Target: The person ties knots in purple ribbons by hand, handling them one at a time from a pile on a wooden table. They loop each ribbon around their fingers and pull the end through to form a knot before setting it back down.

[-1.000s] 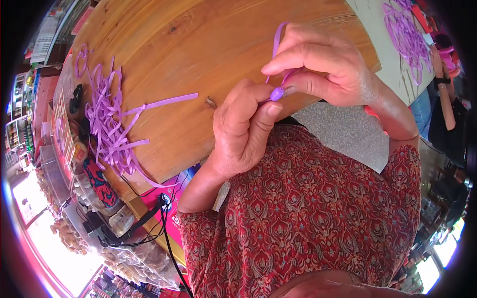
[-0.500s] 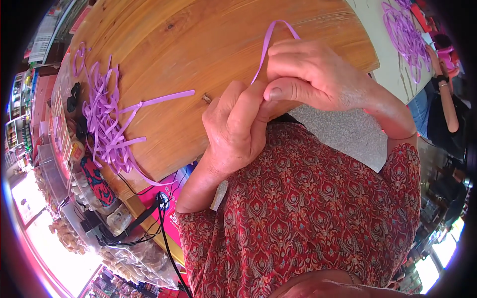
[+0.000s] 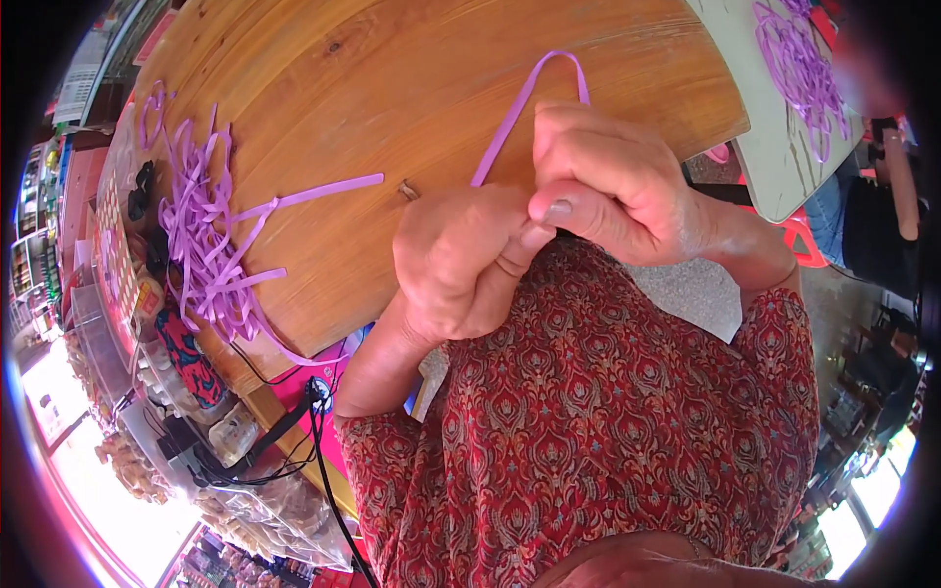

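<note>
A narrow purple ribbon point(image 3: 518, 110) arches up between my two hands over the near edge of the wooden table point(image 3: 431, 59). One side of its loop runs down behind my left hand point(image 3: 459, 257), the other behind my right hand point(image 3: 613, 181). Both hands are closed on it with fingers curled in, and their thumbs nearly meet in the middle. What lies inside the fingers is hidden. To the left, a tangled pile of purple ribbon point(image 3: 204, 220) lies on the table, with one flat end stretching toward my left hand.
On the far right, a pale table point(image 3: 774, 157) carries another heap of purple ribbon point(image 3: 799, 73), with a person point(image 3: 877, 220) beside it. A red stool point(image 3: 809, 243) stands below. Black cables point(image 3: 316, 412) and plastic bags point(image 3: 279, 510) crowd the lower left.
Both hands have come down a little toward my body, and the ribbon's loop between them looks wider. At the right, the other person's arm has drawn away from the pale table.
</note>
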`<state>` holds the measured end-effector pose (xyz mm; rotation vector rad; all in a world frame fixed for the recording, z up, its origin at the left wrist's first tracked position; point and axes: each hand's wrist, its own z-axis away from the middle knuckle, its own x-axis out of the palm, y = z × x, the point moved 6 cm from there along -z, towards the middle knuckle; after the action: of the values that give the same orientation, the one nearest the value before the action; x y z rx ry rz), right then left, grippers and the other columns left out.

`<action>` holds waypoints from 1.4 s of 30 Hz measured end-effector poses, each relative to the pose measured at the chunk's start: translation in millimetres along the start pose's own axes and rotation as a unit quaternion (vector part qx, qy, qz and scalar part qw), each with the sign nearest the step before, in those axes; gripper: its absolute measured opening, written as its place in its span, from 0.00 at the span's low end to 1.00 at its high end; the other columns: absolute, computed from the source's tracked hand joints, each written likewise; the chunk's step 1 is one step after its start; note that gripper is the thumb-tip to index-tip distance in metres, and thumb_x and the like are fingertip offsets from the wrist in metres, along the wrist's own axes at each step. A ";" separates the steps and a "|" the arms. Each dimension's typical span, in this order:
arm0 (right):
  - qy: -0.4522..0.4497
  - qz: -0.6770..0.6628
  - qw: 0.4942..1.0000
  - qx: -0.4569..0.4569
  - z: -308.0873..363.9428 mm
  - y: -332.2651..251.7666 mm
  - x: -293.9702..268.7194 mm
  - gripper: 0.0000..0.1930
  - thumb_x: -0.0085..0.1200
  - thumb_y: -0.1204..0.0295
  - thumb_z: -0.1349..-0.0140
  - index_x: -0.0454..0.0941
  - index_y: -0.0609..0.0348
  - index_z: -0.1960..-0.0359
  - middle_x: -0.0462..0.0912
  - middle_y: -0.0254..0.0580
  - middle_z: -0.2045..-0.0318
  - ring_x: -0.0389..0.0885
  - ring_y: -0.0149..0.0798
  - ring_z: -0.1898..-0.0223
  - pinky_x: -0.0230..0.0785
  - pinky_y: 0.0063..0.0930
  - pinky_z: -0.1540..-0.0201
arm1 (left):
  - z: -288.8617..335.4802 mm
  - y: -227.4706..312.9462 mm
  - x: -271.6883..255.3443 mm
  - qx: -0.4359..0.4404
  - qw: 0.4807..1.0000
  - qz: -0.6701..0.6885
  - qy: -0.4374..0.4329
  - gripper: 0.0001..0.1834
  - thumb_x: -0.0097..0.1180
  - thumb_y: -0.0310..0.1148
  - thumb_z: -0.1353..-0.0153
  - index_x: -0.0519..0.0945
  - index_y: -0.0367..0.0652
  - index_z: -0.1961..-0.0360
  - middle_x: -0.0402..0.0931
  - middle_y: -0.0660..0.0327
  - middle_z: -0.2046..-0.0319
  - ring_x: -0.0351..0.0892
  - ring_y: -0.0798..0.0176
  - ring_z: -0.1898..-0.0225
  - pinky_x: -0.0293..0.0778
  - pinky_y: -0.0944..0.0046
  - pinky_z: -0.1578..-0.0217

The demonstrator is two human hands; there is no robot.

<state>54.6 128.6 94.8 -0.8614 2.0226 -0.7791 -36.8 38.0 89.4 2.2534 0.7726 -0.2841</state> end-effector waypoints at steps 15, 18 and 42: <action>0.050 -0.004 0.999 0.010 -6.2 21.2 -20.4 0.13 0.64 0.76 0.52 0.75 0.63 0.66 0.75 0.39 0.70 0.71 0.31 0.70 0.64 0.21 0.71 | 17.3 -45.4 18.3 -0.367 0.764 0.513 0.137 0.12 0.46 0.36 0.33 0.74 0.37 0.65 0.59 0.73 0.85 0.49 0.79 0.85 0.46 0.75 0.84; 0.066 -0.065 0.996 -0.002 -4.7 21.3 -21.1 0.13 0.63 0.77 0.51 0.76 0.64 0.62 0.75 0.40 0.68 0.71 0.30 0.68 0.64 0.21 0.68 | 20.1 -48.7 18.2 -0.355 0.776 0.483 0.198 0.12 0.46 0.36 0.33 0.72 0.37 0.59 0.61 0.71 0.82 0.52 0.78 0.83 0.49 0.75 0.83; 0.134 -0.405 0.878 0.218 8.2 56.3 20.8 0.13 0.52 0.68 0.37 0.78 0.63 0.56 0.77 0.31 0.69 0.71 0.23 0.68 0.63 0.18 0.65 | 2.8 -37.4 -2.4 -0.160 0.964 0.146 0.151 0.18 0.64 0.19 0.53 0.81 0.40 0.58 0.68 0.64 0.63 0.65 0.72 0.67 0.63 0.75 0.67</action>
<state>35.0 143.2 39.3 -1.3893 1.5421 -1.8244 -61.4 55.8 67.1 2.0825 0.5757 0.3133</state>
